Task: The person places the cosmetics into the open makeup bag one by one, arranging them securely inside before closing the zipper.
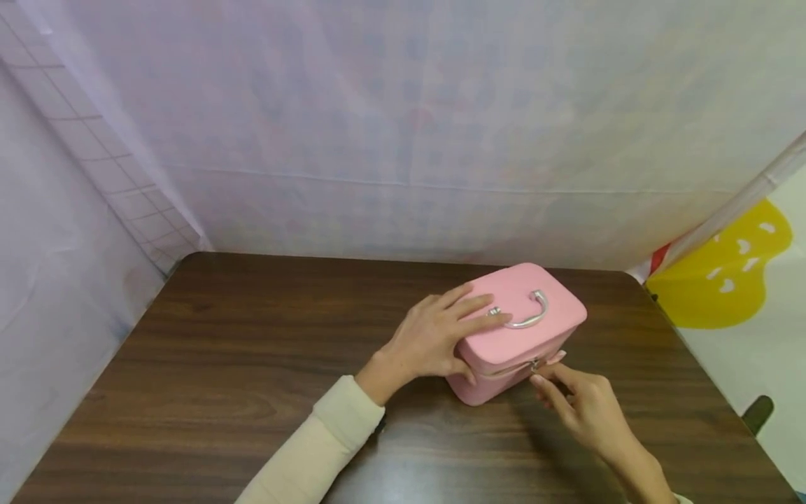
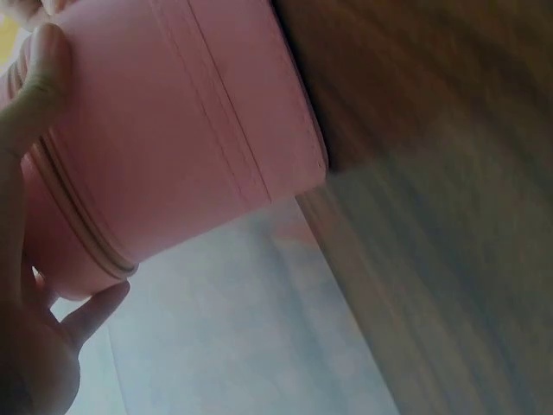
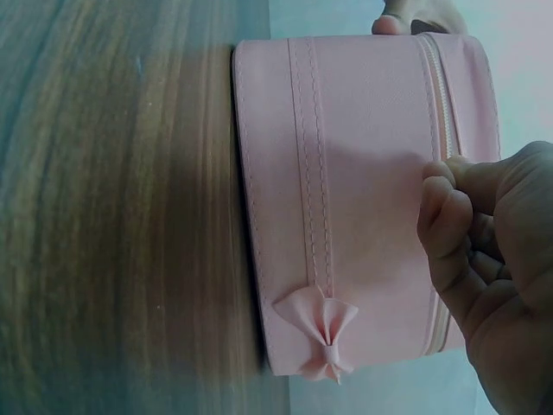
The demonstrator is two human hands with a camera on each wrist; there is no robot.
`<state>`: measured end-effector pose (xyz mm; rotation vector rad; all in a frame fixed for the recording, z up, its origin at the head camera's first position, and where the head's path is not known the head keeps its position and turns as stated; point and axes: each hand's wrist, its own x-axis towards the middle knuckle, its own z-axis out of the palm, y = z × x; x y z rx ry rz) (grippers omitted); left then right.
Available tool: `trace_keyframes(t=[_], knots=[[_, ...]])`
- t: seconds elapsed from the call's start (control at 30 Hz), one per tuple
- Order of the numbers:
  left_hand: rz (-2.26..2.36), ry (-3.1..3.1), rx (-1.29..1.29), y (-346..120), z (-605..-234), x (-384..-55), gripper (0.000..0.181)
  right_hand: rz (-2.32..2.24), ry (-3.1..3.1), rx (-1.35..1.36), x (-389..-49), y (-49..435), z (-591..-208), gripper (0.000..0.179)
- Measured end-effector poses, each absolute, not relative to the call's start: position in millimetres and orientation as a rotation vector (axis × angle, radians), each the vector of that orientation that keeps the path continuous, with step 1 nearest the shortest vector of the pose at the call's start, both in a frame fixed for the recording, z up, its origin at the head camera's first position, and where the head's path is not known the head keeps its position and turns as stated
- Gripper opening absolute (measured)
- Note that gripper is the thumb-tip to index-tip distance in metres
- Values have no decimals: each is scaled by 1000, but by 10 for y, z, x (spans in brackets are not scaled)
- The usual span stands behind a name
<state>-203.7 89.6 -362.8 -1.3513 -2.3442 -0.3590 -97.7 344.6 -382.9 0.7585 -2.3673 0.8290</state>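
A pink vanity case [image 1: 522,280] stands on the table, its curved silver handle [image 1: 532,318] on the lid. My left hand [image 1: 434,332] lies over the lid's left end, fingers spread and fairly straight, thumb against the side below the seam. In the left wrist view that thumb [image 2: 47,78] presses the case's pink wall [image 2: 147,130]. At the near side my right hand [image 1: 585,406] pinches the zipper pull [image 1: 534,365] between thumb and forefinger. The right wrist view shows the zipper [image 3: 442,104] running round beneath the lid; the fingertips hide the pull there.
The case rests on a dark brown wooden table [image 1: 220,364], towards its right side. A small pink bow [image 3: 324,333] decorates the case's side wall. Behind the table hangs a pale cloth [image 1: 390,140]. A yellow shape [image 1: 724,280] shows beyond the right edge.
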Motion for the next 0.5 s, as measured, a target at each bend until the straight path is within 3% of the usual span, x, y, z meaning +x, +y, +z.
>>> trace_keyframes(t=[0.5], knots=[[-312,-2302,-1190,980,-3700,-1908,101,827,-2369,788,-1027,3477,-3831,19]])
